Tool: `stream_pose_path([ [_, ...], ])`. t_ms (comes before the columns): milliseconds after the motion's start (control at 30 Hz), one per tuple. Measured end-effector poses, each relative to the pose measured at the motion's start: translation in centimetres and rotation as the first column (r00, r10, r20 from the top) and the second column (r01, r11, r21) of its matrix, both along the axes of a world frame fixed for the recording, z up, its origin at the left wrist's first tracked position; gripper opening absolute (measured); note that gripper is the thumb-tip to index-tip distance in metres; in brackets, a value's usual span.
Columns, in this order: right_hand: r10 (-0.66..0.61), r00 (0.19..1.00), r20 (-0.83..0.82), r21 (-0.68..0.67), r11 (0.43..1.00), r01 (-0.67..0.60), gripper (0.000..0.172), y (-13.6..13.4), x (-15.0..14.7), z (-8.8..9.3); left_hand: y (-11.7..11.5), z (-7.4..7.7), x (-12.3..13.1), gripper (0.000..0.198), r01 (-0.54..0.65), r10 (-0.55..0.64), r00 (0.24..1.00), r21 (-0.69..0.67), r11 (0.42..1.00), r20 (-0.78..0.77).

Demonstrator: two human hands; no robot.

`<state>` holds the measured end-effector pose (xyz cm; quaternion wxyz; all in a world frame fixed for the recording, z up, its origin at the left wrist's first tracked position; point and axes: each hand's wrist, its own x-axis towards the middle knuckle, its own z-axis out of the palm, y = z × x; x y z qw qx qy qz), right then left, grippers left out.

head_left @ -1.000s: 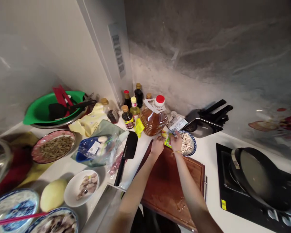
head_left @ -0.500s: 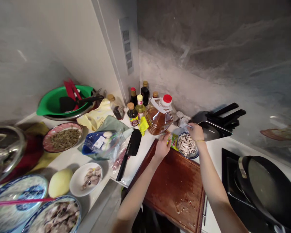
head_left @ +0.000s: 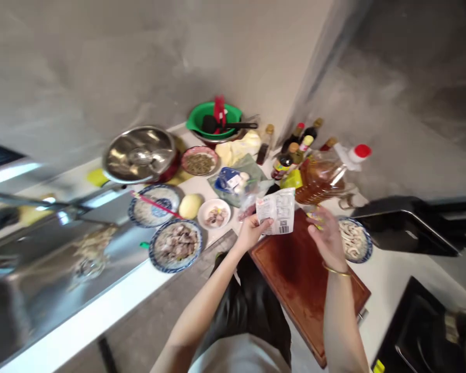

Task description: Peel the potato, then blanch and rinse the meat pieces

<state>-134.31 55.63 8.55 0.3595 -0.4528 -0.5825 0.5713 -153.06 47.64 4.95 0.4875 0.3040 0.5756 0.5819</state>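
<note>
My left hand [head_left: 253, 232] grips a white printed packet [head_left: 281, 210] by its lower left corner, thumb across the front. Its back shows small print and a barcode. My right hand [head_left: 328, 235], slightly blurred, is held up to the right of the packet, apart from it. A small yellow-green scrap [head_left: 314, 220] shows between its fingers. Both hands are above the reddish-brown cutting board [head_left: 306, 290]. Close to my right hand, a blue-rimmed bowl of sliced mushrooms [head_left: 353, 239] stands on the counter.
Behind are an oil jug [head_left: 322, 176] and several sauce bottles [head_left: 285, 163]. To the left stand a white bowl [head_left: 214, 223], a plate of meat pieces [head_left: 176, 243], a steel pot [head_left: 140, 153] and a sink [head_left: 112, 274]. A knife block [head_left: 404, 223] and stove [head_left: 415, 321] are right.
My view has swung left, bringing the sink in. My left hand now has the packet raised above the board. My right hand has come away from the mushroom bowl's far side.
</note>
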Motion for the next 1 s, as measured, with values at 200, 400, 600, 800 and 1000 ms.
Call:
stream_pose_path([
  [200,0.03,0.892,-0.45,-0.386,0.895,-0.225,0.053,-11.1,-10.2,-5.4,-7.1,1.3,-3.6,0.04,-0.324,0.323,0.916,-0.037,0.945,0.237],
  [400,0.048,0.966,-0.252,-0.295,0.947,-0.124,0.056,-15.7,-12.6,-8.4,-11.0,-1.1,-3.6,0.04,-0.38,0.363,0.875,-0.01,0.925,0.321],
  [600,-0.125,0.983,0.135,0.124,0.986,0.108,0.044,-12.8,-12.6,-10.6,-15.5,-2.0,-4.6,0.042,-0.391,0.407,0.901,-0.126,0.911,0.148],
  [800,-0.031,0.944,0.329,0.343,0.935,-0.089,0.037,-10.9,-12.5,-12.3,-19.5,-3.6,-4.6,0.031,-0.341,0.359,0.932,-0.21,0.916,0.051],
  [1000,-0.013,0.925,0.379,0.417,0.895,-0.159,0.04,-10.8,-11.6,-13.0,-19.1,-4.2,-4.2,0.027,-0.314,0.323,0.946,-0.198,0.928,0.015],
])
